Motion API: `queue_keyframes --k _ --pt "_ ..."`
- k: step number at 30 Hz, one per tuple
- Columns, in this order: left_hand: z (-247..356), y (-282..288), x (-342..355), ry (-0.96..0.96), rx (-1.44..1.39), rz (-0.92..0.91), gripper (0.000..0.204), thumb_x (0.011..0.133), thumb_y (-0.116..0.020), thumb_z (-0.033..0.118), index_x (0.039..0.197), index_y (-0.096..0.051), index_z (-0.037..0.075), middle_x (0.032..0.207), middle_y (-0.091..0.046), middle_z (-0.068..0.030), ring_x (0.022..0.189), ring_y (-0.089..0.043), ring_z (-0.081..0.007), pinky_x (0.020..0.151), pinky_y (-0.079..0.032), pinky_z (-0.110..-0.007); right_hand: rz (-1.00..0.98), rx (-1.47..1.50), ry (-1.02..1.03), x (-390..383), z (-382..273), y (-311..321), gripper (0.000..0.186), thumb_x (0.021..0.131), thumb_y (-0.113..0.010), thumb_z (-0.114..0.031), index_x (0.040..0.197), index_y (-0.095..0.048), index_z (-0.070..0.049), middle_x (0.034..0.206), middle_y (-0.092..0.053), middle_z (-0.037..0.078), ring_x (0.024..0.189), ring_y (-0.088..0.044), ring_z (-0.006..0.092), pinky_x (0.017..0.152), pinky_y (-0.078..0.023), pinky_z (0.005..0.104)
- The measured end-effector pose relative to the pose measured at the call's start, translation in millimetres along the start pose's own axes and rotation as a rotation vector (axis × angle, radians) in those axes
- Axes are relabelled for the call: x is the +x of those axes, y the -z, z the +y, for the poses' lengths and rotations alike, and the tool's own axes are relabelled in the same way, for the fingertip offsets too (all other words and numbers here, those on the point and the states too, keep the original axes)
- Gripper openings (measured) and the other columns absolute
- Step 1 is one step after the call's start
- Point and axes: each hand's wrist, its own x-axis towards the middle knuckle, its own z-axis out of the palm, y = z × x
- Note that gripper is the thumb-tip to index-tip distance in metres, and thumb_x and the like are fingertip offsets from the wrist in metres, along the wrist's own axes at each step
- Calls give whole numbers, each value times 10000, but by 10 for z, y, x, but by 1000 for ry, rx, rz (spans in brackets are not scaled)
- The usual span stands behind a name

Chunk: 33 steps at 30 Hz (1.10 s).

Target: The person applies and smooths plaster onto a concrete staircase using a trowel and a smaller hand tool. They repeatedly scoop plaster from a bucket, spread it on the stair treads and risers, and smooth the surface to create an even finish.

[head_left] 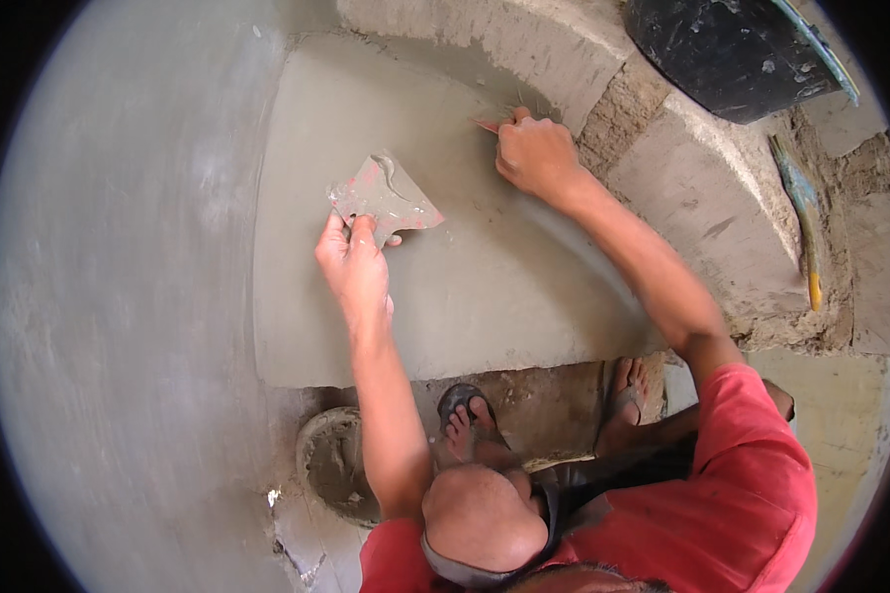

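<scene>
My left hand (354,259) grips a thin, four-cornered plastic sheet (386,193) with pink patches and wet grey cement on it. It holds the sheet above a smooth, wedge-shaped plastered step (415,306). Farther off, my right hand (539,156) is closed on a thin reddish scraper (488,126), mostly hidden by the fingers. This hand is at the step's far right side, beside the foot of the curved rough riser (554,59).
A black bucket (732,54) stands at upper right on the rough step. Below it lies a brush (803,217) with a yellow handle end. A smooth grey wall (129,277) rises at left. A round tub of cement (336,465) stands beside my left forearm, near my feet.
</scene>
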Motion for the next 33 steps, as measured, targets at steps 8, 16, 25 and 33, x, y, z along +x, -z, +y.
queue_keyframes --k 8,16,25,33 --pt "-11 235 94 19 -41 108 47 911 -576 33 950 -601 30 968 -628 -64 898 -591 -160 676 -540 -345 -198 150 135 -550 -512 -9 327 834 -595 -115 1121 -713 -11 972 -671 232 758 -697 424 679 -578 518" --pt "0 455 79 42 -92 116 49 910 -615 52 944 -580 53 949 -599 -51 907 -584 -158 719 -538 -377 -205 696 137 -934 -423 468 232 934 -584 -132 1088 -701 -2 771 -639 177 701 -683 319 662 -542 415" --pt "-157 -93 -114 399 -354 -165 85 900 -627 53 980 -602 66 979 -618 -28 937 -594 -155 730 -515 -379 63 1060 135 -835 -6 420 335 962 -527 -112 1255 -624 19 920 -632 141 674 -555 212 629 -467 350" --pt "-82 -35 -4 433 -491 -211 149 882 -600 31 1025 -617 69 993 -636 -20 939 -602 -148 723 -507 -376 252 499 386 -1032 26 128 712 686 -656 118 1386 -570 19 1279 -611 248 962 -691 433 727 -606 414"
